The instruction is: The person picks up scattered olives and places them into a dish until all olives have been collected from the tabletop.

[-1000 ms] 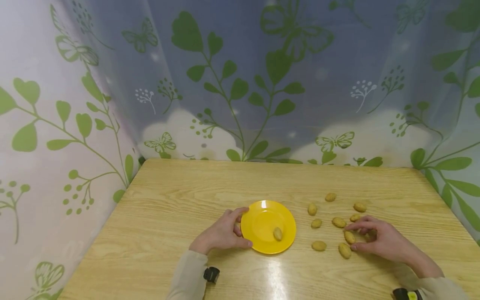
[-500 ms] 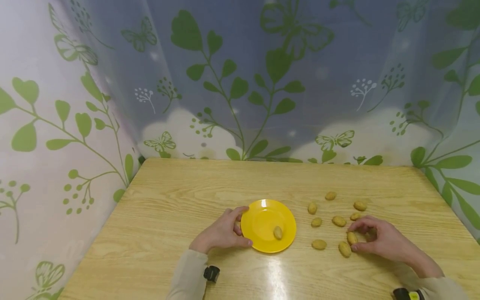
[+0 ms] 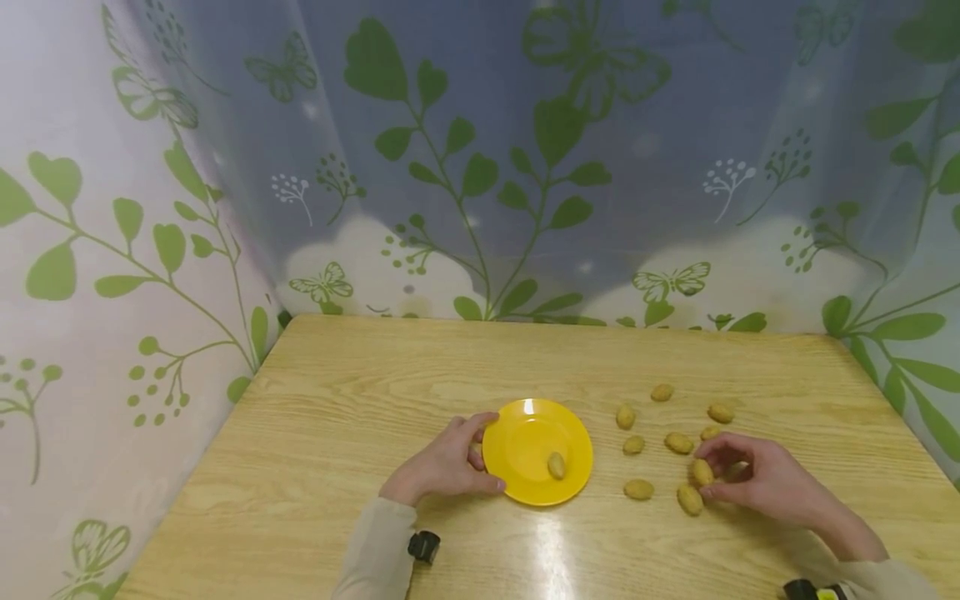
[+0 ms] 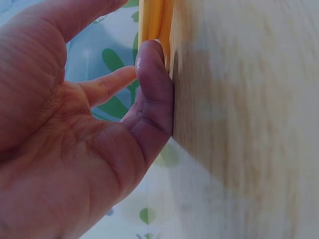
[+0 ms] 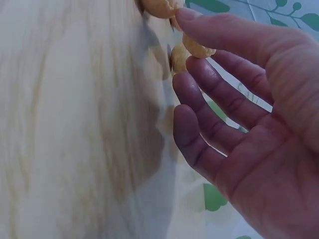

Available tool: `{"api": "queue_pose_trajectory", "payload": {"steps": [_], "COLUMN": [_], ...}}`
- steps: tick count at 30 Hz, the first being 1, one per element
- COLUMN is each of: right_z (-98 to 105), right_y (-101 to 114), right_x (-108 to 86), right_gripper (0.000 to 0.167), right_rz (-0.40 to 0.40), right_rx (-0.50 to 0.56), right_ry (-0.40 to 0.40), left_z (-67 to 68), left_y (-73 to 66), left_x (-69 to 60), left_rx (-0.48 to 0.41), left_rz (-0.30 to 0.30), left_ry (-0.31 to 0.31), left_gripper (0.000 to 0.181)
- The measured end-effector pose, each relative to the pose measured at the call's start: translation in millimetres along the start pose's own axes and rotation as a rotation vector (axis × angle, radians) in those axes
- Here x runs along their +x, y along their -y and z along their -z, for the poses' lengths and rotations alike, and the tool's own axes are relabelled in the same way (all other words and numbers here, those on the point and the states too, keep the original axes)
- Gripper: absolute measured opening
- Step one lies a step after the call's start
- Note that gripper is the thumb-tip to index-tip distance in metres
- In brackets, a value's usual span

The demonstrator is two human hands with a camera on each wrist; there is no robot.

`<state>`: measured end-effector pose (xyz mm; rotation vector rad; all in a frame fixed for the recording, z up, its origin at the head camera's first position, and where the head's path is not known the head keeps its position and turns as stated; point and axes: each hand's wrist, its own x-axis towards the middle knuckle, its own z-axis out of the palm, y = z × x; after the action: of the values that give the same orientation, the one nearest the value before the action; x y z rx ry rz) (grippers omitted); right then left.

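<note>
My left hand point(image 3: 448, 463) grips the left side of a yellow plate point(image 3: 504, 454), the thumb at its near rim and the fingers at its far rim. One tan, oval, nut-like piece point(image 3: 556, 465) lies on the plate. On the right, my right hand point(image 3: 767, 477) pinches another nut-like piece point(image 3: 702, 472) between thumb and fingertips. That held piece point(image 5: 198, 47) shows at the thumb in the right wrist view. In the left wrist view, the plate's edge point(image 4: 157, 20) stands beyond curled fingers point(image 4: 154, 84).
Several similar pieces lie loose on the wooden table point(image 3: 360, 375), among them one point(image 3: 689, 500) just beside my right thumb and another point(image 3: 678, 443) beyond the fingertips. A leaf-printed curtain point(image 3: 480, 167) hangs behind the table.
My right fingertips have drawn in slightly to the right and closed on the piece, which has shifted a little with them. The left hand and plate stay in place.
</note>
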<state>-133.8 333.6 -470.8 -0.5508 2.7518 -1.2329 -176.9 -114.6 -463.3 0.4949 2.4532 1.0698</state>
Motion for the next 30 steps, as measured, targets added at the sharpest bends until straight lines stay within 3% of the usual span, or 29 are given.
{"api": "queue_pose_trajectory", "payload": {"steps": [14, 25, 30], "right_z": [-4, -15, -21], "right_y": [17, 35, 42], "right_x": [5.3, 18.9, 27.9], "right_gripper": [0.035, 0.037, 0.037], "right_rz": [0.027, 0.076, 0.062], "right_rx": [-0.03, 0.042, 0.077], "right_ry": [-0.082, -0.136, -0.117], "left_z": [-0.4, 0.3, 0.3], "left_y": [0.7, 1.3, 2.5], "left_x": [0.2, 1.2, 0.6], "left_rx": [-0.007, -0.005, -0.017], "left_rz": [-0.007, -0.023, -0.019], "left_ry": [0.001, -0.002, -0.001], "left_gripper": [0.095, 0.095, 0.095]}}
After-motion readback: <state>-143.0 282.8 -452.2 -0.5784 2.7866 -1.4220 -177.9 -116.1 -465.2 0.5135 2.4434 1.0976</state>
